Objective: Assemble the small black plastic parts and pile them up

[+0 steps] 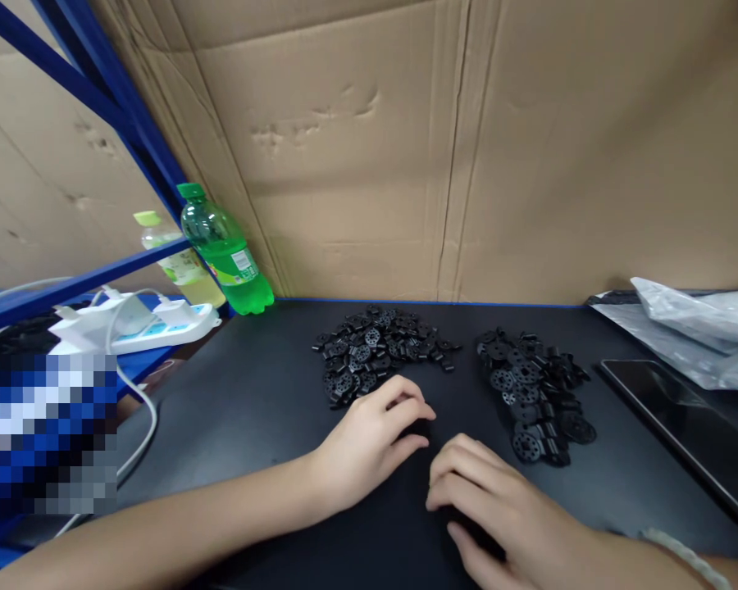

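My left hand [378, 434] hovers over the black table [234, 426], just in front of a heap of small black round plastic parts [369, 352] with holes in them. Its fingers are bent and stand apart from the thumb, and I see nothing between them. To its right, my right hand [492, 500] has loosely curled fingers, with a gap between them and the thumb. Nothing shows in that gap, though the palm is hidden. A second pile of similar black parts [526, 393] lies beyond my right hand. The two hands are close but not touching.
A dark phone-like slab [682, 434] and grey plastic bags [701, 328] lie at the right. At the left stand a green bottle [230, 254], a paler bottle [184, 266] and a white power strip [166, 328] with cables. A cardboard wall [357, 164] closes the back.
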